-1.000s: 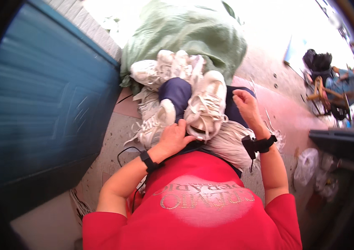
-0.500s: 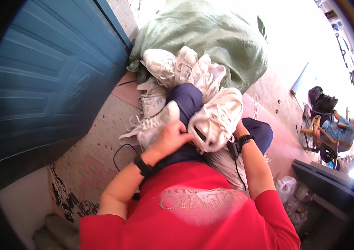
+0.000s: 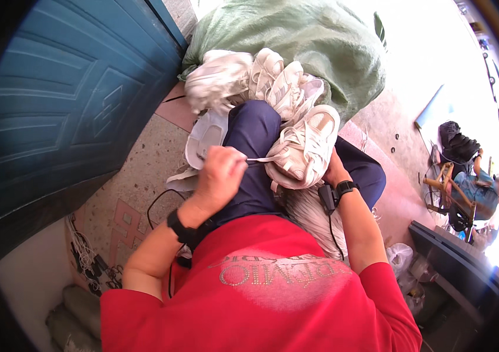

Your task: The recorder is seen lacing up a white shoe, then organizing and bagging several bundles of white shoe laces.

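Note:
A white and beige lace-up sneaker (image 3: pixel 314 138) rests over my lap, tilted with its toe pointing away. My right hand (image 3: pixel 335 170) grips its right side, the fingers partly hidden behind it. My left hand (image 3: pixel 220 176) is closed in a pinch on a white shoelace (image 3: pixel 256 159), drawn taut to the left from the shoe. Several more white sneakers (image 3: pixel 266 70) stand in a row beyond my knee; the leftmost white sneaker (image 3: pixel 214 76) is blurred. Another pale shoe (image 3: pixel 207 136) lies left of my leg. A bundle of white laces (image 3: pixel 314 217) hangs over my lap.
A large green woven sack (image 3: pixel 296 35) stands behind the shoes. The blue panelled door (image 3: pixel 73 111) fills the left side. At the right another person (image 3: pixel 478 190) sits near a wooden chair frame (image 3: pixel 446 185). Plastic bags (image 3: pixel 401 258) lie at lower right; cords (image 3: pixel 88 255) lie at lower left.
My left hand has moved left from the sneaker, pulling the lace out taut. The sneaker has tipped and moved slightly up. At the left, the white shoes have shifted, one now blurred.

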Tool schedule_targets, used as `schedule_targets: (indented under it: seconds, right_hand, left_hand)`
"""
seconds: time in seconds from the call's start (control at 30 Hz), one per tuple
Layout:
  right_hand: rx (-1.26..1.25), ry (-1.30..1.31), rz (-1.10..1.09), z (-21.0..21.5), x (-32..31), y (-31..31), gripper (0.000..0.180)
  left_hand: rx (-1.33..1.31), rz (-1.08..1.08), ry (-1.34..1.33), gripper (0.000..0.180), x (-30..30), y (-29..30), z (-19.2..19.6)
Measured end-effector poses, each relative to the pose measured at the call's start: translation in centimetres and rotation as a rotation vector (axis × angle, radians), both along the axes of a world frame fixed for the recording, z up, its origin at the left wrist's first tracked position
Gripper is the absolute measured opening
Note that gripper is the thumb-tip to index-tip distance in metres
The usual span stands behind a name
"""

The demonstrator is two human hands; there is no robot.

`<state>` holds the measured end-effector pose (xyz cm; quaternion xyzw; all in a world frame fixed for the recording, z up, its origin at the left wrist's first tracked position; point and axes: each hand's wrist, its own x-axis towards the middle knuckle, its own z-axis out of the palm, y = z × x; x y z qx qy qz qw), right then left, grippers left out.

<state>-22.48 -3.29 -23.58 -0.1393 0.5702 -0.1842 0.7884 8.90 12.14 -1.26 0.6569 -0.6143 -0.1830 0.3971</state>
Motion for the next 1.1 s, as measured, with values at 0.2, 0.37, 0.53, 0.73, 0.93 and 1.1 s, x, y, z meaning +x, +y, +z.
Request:
schedule_targets:
  seconds: [0.2, 0.37, 0.53, 0.73, 0.93, 1.1]
  right_hand:
    - [0.084, -0.11, -0.103, 3.3, -0.3, 0.8, 0.053]
    - [0.181, 0.206, -0.072, 7.5, -0.7, -0.2, 0.044]
    - [0.126, 0.043, -0.15, 8.8, 0.8, -1.1, 0.043]
    - [0.005, -0.057, -0.156, 12.8, 0.9, -1.4, 0.037]
    - [-0.321, -0.049, -0.103, 22.0, 5.6, -6.5, 0.038]
    - [-0.57, -0.114, 0.043, 28.4, 13.2, -10.0, 0.03]
  left_hand:
    - [0.152, -0.15, -0.351, 0.045, -4.9, -0.8, -2.1]
    - [0.168, -0.206, -0.4, 0.039, -5.4, -2.0, -3.5]
    - [0.115, 0.0, -0.206, 0.051, -4.5, -1.0, -3.2]
    - [0.173, 0.069, -0.232, 0.059, -4.0, -1.2, -3.1]
    - [0.252, -0.005, -0.084, 0.055, -1.1, -3.3, -4.3]
    - [0.169, 0.076, 0.988, 0.051, 5.6, -6.2, -0.3]
